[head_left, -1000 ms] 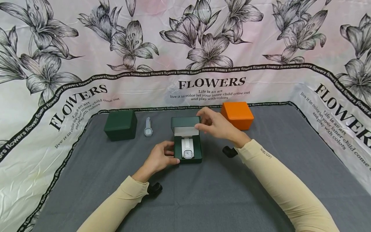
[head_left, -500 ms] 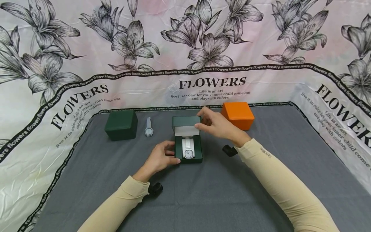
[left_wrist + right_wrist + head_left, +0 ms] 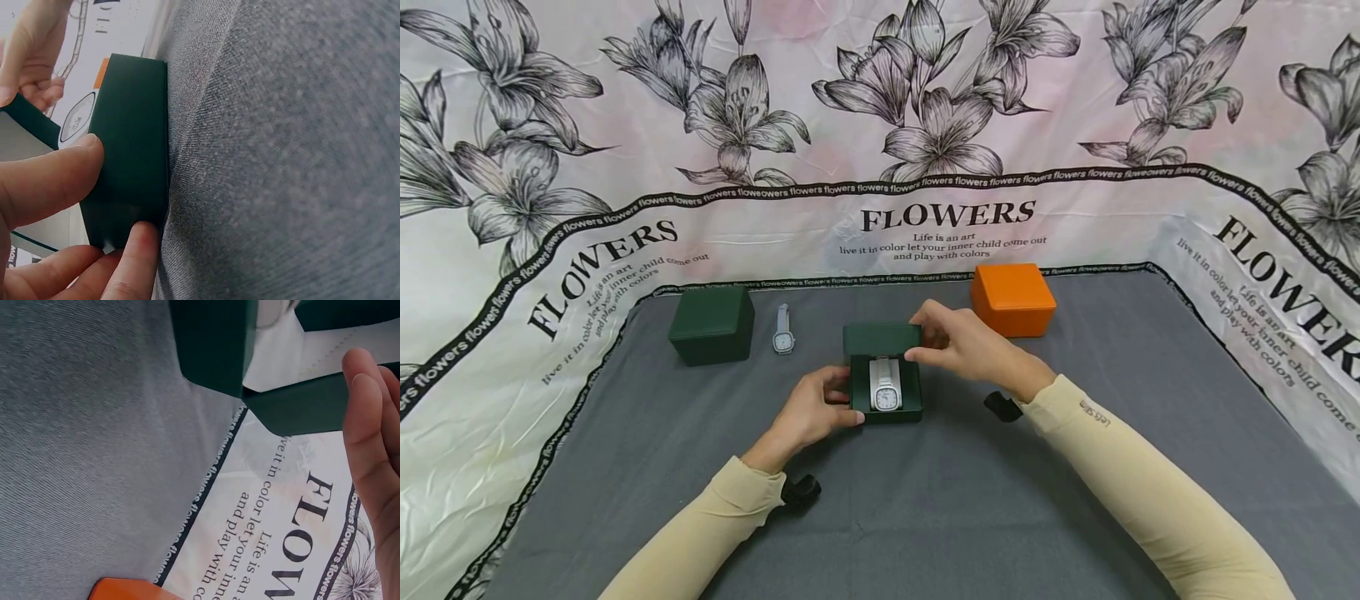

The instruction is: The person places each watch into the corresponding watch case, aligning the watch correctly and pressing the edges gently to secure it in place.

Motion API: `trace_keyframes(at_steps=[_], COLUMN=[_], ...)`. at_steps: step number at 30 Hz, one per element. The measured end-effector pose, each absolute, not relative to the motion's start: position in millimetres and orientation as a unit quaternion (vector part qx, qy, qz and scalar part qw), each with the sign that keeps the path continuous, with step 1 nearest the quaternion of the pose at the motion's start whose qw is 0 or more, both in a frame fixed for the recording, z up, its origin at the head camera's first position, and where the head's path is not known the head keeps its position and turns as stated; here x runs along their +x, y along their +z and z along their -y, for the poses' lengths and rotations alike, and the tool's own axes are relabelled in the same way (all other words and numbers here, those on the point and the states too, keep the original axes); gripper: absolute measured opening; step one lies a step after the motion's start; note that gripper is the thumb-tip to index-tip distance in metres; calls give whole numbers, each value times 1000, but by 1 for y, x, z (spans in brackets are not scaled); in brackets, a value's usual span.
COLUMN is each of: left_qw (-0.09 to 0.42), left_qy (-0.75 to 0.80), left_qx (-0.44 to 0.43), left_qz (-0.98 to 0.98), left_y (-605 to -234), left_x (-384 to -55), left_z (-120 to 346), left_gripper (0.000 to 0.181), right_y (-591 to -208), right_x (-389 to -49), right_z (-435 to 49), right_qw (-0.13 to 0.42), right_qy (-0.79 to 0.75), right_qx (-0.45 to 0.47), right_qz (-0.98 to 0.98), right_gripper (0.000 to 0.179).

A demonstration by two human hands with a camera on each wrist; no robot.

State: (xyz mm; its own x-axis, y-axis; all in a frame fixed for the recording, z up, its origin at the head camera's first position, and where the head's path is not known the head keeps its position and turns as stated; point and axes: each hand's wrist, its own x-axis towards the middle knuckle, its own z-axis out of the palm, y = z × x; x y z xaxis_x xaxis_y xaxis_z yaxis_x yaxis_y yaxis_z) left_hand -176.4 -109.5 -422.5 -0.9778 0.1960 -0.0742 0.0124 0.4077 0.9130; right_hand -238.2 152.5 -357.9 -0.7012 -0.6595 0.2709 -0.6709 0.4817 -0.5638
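we see an open green box (image 3: pixel 893 417) in the middle of the desk (image 3: pixel 865 517), with a silver watch (image 3: pixel 886 383) inside it, its band running away from us and its dial at the near end. our left hand (image 3: pixel 811 412) grips the box low at its near left corner, thumb on the front wall and fingers along the left side. our right hand (image 3: pixel 966 337) pinches the right end of the lid (image 3: pixel 882 339), thumb on its near edge and fingers behind.

what matters, we judge, is how the lid sits to the base: it leans partway open from the far edge (the wrist views catch its pale lining), its long edge crossing left to right, square to the band. the right hand is the nearer one to the lid; the left is well placed to steady the base.

beyond the left hand lie a second watch (image 3: pixel 783 333) and a closed green box (image 3: pixel 711 327); an orange box (image 3: pixel 1013 302) stands just past the right hand.
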Motion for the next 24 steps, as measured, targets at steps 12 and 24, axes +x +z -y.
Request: trace_keyframes(at_steps=[12,24], left_qw=[87,94], left_qy=[547,546], left_qx=[52,40], left_qz=[-831,-832], left_y=[-420,-418], left_x=[-177,-178], left_z=[106,105], left_gripper=[59,58], right_y=[-367,-379], right_x=[-228,-220], right_z=[-157,-160], right_qw=[25,46], right_qy=[316,294], right_qx=[420,453], right_qz=[850,841], right_gripper=[36,33])
